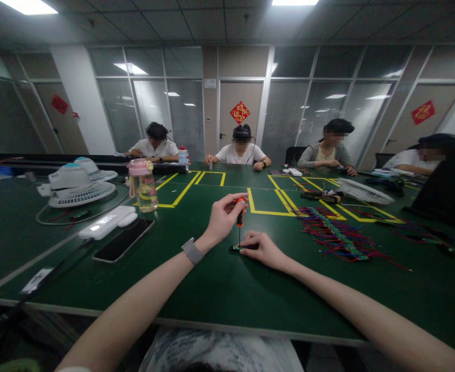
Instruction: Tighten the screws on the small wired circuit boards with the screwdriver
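Note:
My left hand is closed around the orange and black handle of a screwdriver, which stands upright with its thin shaft pointing down. Its tip meets a small circuit board lying on the green table. Pressed to the right end of that board are the fingers of my right hand, which partly hide it. A grey watch band is on my left wrist.
A strip of circuit boards with red and blue wires lies to the right. Leftward are a phone, a white power strip, a pink-lidded bottle and fan parts. Several people sit across the table.

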Motion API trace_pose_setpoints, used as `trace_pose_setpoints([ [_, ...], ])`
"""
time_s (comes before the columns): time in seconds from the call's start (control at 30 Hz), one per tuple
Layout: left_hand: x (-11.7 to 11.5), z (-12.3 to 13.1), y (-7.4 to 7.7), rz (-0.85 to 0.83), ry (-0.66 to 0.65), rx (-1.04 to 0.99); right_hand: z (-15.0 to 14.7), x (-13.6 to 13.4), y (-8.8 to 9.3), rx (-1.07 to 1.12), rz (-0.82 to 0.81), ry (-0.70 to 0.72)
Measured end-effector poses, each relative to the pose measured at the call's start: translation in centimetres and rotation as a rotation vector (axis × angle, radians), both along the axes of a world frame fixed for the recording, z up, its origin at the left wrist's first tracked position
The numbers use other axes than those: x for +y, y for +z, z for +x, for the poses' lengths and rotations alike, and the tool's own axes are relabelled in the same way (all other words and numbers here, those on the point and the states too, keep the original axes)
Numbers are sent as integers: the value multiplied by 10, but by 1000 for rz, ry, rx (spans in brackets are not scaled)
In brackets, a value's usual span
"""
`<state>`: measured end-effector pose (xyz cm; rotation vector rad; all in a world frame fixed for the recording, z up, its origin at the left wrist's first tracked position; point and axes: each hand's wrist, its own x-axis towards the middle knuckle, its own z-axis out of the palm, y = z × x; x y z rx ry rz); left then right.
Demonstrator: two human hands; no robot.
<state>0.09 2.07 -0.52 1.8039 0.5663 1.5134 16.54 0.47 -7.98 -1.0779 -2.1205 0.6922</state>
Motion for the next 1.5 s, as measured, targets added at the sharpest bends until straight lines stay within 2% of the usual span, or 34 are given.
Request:
trace_pose_setpoints([
  [0.17, 2, -2, 0, 111, 148, 46, 0, -1, 1, -7, 4, -11],
  [0.27, 1, -3, 1, 136, 175, 62, -1, -1, 1, -8, 5, -12],
  [0.37, -1, -2, 3, 110, 105, 55, -1, -2, 2, -10, 3, -6],
  [0.5, -2, 0, 3, -12, -94, -11, -1, -2, 2, -19, 2, 3],
  [0.57, -1, 1, 2, -50, -111, -30, -1, -1, 2, -21, 5, 0],
  [0.67, 1, 0, -1, -32, -44, -7, -1, -1, 1, -20, 9, -4],
  [0.83, -2, -3, 0, 91, 153, 92, -1, -1, 1, -27, 10, -4],
  [0.9, -4, -2, 1, 103, 172, 111, -1, -1, 1, -32, 16, -4],
  [0.97, -5, 0, 2, 84, 103, 98, -1, -1, 1, -41, 21, -3],
  [1.07, -4, 3, 1, -10, -77, 33, 0, 0, 0, -49, 20, -1],
  [1.13, -4, 3, 0, -61, -123, 10, 0, 0, 0, -46, 18, 0],
  [1.2, -4, 2, 0, -43, -67, 27, 0, 1, -1, -43, 18, -6],
  [1.37, -7, -2, 1, 100, 164, 126, 1, 2, -2, -54, 35, -7],
  [1.43, -7, -1, 1, 96, 148, 116, 1, 2, -2, -52, 37, -4],
  [1.5, -7, 1, 0, 67, 61, 67, 1, 1, -2, -48, 33, -1],
])
